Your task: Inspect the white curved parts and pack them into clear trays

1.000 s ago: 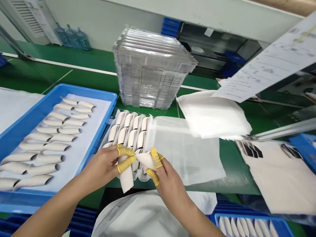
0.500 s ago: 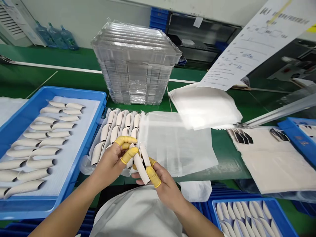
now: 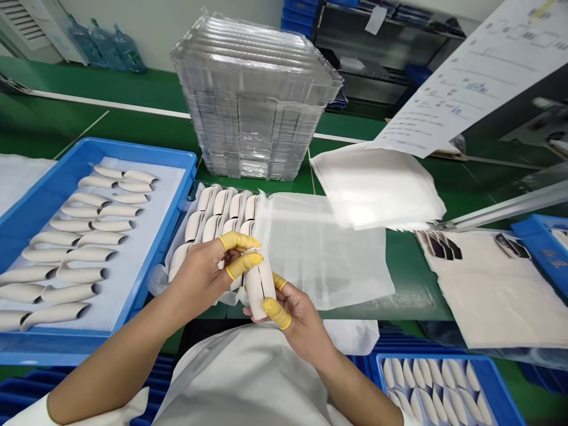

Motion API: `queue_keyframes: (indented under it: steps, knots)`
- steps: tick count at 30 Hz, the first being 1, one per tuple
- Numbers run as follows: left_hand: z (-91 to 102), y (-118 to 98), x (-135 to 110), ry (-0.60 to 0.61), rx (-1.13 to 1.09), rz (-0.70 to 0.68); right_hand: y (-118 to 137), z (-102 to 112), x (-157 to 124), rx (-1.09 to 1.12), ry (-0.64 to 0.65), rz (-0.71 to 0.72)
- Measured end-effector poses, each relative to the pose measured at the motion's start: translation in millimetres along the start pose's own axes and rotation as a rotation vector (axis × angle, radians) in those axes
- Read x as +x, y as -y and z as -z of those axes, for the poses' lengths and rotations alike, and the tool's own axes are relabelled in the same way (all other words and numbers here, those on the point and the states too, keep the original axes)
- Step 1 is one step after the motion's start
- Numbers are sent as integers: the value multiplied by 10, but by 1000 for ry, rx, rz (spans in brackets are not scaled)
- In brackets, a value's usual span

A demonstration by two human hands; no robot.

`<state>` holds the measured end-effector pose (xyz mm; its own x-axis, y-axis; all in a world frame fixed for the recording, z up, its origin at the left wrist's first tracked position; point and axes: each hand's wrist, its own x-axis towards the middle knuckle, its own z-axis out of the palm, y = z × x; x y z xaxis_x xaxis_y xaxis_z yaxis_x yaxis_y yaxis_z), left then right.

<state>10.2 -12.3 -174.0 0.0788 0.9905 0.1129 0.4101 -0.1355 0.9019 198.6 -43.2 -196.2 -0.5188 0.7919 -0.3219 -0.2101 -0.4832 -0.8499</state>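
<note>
A: Where is the cream ribbed piece held?
B: In front of the torso, over the near edge of the green surface, just beside the clear plastic tray in which similar pieces are packed in rows

A: How is it gripped?
B: Its upper end is pinched by the left hand, with thumb and forefinger closed on it in yellow finger cots. The lower end is cradled by the right hand, with the thumb laid on its face; that grip is closed around it too

A: What has just changed?
B: Half a second ago its two lengths were splayed, with a gap between them. Now they are brought side by side, and only a thin dark line is left. Whether they are joined at the top cannot be told, since that end is covered by fingers

A: And what is meant by that for the work in hand?
B: The shaping seems well advanced: a compact form is now shown, much like the packed pieces, though it is not yet released by either hand
</note>
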Motion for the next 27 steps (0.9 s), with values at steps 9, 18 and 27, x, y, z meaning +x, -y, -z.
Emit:
queue_keyframes:
  steps: [9, 18, 27]
  knots:
    - [-48, -5, 35, -105, -89, 55, 7, -103, -74, -59, -9, 56]
    - [-58, 55, 209, -36, -448, 262, 58, -168, -236, -257, -20, 143]
    - [-156, 150, 253, 91, -607, 419, 81, -167, -140, -273, -73, 127]
